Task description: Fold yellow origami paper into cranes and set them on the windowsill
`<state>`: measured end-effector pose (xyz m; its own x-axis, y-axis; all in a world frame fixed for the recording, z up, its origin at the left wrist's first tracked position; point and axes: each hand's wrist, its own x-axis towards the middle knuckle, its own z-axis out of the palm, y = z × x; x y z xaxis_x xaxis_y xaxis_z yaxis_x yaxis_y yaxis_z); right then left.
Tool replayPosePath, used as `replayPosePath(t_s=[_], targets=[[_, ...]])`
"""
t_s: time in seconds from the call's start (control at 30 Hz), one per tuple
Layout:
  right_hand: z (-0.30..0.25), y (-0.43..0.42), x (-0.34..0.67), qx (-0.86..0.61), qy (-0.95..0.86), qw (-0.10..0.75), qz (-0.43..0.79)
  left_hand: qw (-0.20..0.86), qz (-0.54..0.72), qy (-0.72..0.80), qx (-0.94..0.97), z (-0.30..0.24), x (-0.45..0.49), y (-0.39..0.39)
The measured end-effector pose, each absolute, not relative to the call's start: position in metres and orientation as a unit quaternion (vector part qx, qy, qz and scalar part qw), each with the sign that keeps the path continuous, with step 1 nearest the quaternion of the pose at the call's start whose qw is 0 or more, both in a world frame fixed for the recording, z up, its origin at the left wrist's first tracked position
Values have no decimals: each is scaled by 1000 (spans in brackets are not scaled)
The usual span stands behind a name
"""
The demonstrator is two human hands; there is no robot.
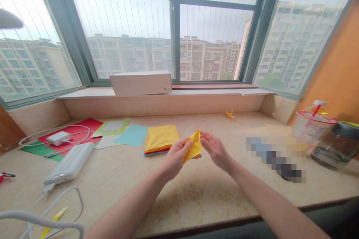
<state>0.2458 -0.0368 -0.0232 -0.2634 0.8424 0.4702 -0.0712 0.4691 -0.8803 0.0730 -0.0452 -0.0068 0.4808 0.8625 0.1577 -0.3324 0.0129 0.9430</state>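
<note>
A folded piece of yellow paper (193, 149) is held up above the stone counter, near the middle of the view. My left hand (179, 153) grips it from the left, thumb pressed on its face. At its right edge is my right hand (214, 147), fingers bent and touching the upper corner; some fingertips are hidden behind the paper. Just left of my hands lies a stack of coloured paper (162, 138), crumpled yellow on top with red and blue edges below. Farther back stands a small yellow origami bird (229, 114).
Loose coloured sheets (131, 135), a white charger (59, 138) with cable and a white power bank (69, 164) lie on the left. A cup with a red straw (312, 125) and a dark-lidded jar (336, 145) stand right, near a blurred-out item (275, 158). A white box (141, 84) rests on the sill.
</note>
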Motion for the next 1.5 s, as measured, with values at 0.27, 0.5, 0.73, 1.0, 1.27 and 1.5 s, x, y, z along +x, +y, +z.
replayPosePath(t_s=[0.27,0.5,0.73,1.0,1.27,1.5], targets=[[-27,-38,253,-302,-756,504,289,698,395,225,553,-5,70,-48],[-24,-40,253,-291,-773,476,304,715,379,233,539,-3,68,-48],[-20,-41,246,-300,-708,501,397,705,404,218,540,-8,70,-48],[-24,-35,242,-284,-652,517,477,648,420,229,592,-9,72,-47],[-11,-43,259,-274,-716,521,376,620,350,207,670,6,59,-49],[-1,-44,276,-288,-832,431,196,623,245,224,708,13,38,-42]])
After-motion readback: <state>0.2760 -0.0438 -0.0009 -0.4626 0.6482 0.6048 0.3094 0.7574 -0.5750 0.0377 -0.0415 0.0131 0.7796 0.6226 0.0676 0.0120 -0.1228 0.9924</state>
